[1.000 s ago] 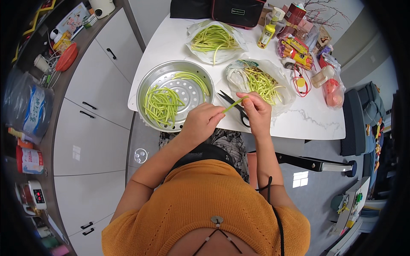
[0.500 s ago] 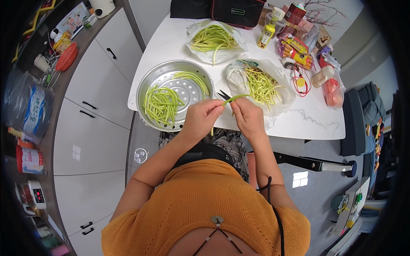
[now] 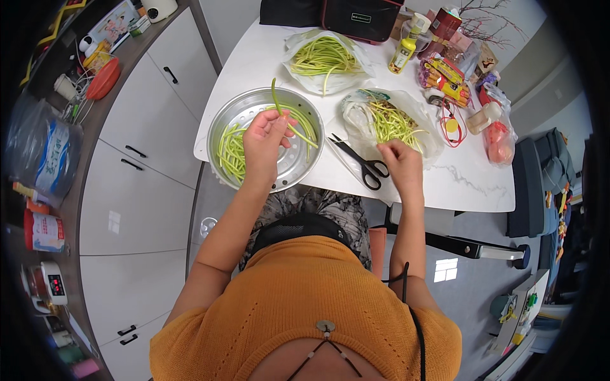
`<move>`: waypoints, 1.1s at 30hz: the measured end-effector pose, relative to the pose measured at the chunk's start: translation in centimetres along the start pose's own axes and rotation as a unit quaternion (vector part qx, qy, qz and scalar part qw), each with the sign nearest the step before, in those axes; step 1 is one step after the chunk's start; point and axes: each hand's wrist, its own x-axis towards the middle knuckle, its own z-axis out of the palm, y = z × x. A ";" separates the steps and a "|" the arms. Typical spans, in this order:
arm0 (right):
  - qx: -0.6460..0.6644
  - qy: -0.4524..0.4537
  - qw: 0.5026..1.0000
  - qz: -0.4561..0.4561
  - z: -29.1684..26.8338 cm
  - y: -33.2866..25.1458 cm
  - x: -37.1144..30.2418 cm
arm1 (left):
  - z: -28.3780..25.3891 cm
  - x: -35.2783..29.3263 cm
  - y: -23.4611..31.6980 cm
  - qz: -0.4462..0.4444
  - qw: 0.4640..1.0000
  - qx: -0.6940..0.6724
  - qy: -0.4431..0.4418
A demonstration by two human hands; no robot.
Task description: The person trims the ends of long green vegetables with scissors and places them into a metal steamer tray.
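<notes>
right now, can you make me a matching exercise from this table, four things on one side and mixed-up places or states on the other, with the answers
Column one
1. left hand
2. right hand
3. scissors
4. bottle

Column two
A. yellow, standing toward the far side of the table
B. by the near side of the plastic bag of stems closer to the person
C. holding a green stem over the metal pan
D. black, lying between the pan and the right hand

Pairs: 1-C, 2-B, 3-D, 4-A
</notes>
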 end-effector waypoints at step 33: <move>0.074 0.016 0.981 -0.177 2.7 -5.5 -1.6 | 1.7 -1.8 -1.6 -0.036 0.996 0.012 -0.085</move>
